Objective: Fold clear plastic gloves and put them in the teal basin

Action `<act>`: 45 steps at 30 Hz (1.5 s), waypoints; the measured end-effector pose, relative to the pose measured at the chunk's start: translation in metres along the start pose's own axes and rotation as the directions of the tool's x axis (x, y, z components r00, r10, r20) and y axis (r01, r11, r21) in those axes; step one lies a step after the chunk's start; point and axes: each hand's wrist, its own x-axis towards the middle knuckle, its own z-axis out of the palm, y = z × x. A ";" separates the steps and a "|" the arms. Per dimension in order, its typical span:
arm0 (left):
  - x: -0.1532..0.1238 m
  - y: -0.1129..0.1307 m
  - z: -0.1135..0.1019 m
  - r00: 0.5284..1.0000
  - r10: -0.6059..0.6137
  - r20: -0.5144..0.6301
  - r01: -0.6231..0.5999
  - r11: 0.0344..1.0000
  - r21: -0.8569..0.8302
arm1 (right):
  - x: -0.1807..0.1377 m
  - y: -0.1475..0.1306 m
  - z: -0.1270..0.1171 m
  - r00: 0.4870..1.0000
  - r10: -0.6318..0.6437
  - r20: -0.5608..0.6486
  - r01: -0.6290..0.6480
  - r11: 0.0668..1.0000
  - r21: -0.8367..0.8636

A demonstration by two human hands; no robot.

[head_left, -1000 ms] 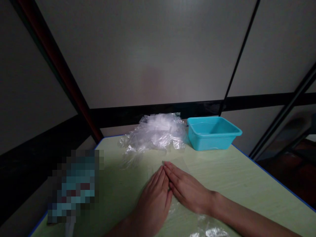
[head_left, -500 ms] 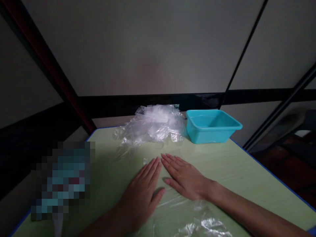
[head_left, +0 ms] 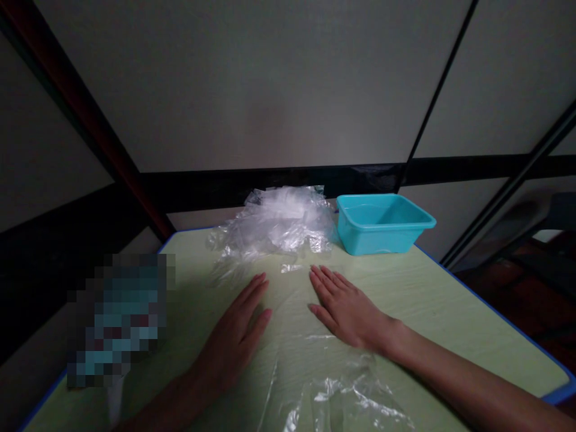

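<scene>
A clear plastic bag point(head_left: 294, 342) lies spread on the pale green table point(head_left: 450, 324), its near end crumpled towards me. My right hand point(head_left: 342, 303) rests flat on the bag's right side, fingers stretched forward and thumb apart. To the left of the bag, my left hand point(head_left: 236, 327) is held on edge with its fingers extended and thumb apart, holding nothing. Whether its lower edge touches the bag or the table I cannot tell.
A heap of clear plastic bags point(head_left: 279, 222) lies at the table's back edge. Right of it stands a turquoise plastic basin point(head_left: 382, 237). A blurred-out item point(head_left: 123, 324) is at the left edge. Pale wall panels point(head_left: 270, 90) rise behind the table.
My left hand has moved left, away from the right hand, and turned onto its edge. My right hand has shifted slightly right. More of the bag between them shows.
</scene>
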 end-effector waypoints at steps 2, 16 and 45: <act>0.000 0.001 -0.004 0.999 -0.007 -0.051 0.006 1.000 -0.020 | -0.006 -0.004 -0.001 0.990 0.119 -0.070 -0.123 0.990 -0.065; -0.006 0.013 0.002 0.992 0.091 0.088 -0.097 0.993 0.060 | 0.003 0.003 -0.015 0.949 -0.299 0.102 0.278 0.944 0.180; -0.015 -0.008 0.015 0.936 0.322 0.139 -0.347 0.786 0.511 | 0.009 -0.010 -0.008 0.945 -0.286 0.158 0.232 0.928 0.291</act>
